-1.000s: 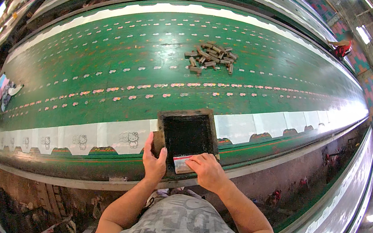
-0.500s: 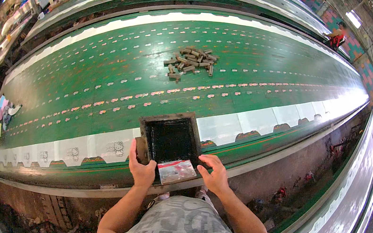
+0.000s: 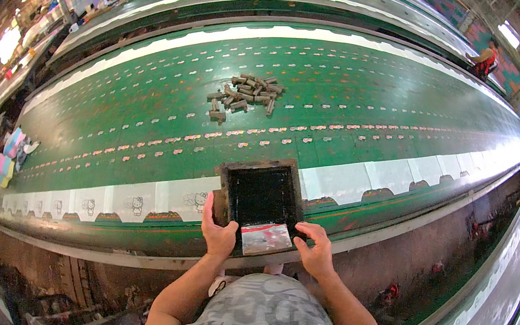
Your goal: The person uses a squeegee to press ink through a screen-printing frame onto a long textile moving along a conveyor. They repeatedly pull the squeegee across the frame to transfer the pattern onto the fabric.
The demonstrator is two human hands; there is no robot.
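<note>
A dark-edged screen-printing frame (image 3: pixel 300 198) with black ink across its mesh lies over the near strip of white sheets. At its near end is a silvery rectangular patch (image 3: pixel 265 241) with a red line along it. My left hand (image 3: pixel 219 233) is closed on the frame's left side, the index finger stretched along a brown piece (image 3: pixel 219 206) there and the thumb toward the near corner. On the opposite side my right hand (image 3: pixel 315 249) grips the near right edge with curled fingers. Cartoon cat outlines show on the white sheets (image 3: pixel 157 205) to the left.
A long green table (image 3: pixel 148 107) carries rows of small printed shapes. Beyond the frame sits a pile of short dark cylindrical pieces (image 3: pixel 246 97). Colourful foam-like blocks (image 3: pixel 3 168) stand at the far left end. A person in red (image 3: pixel 485 61) is at the far right.
The whole view has shifted, so the frame and both hands appear further right. The frame stays beside the same printed sheet, and both hands keep their hold.
</note>
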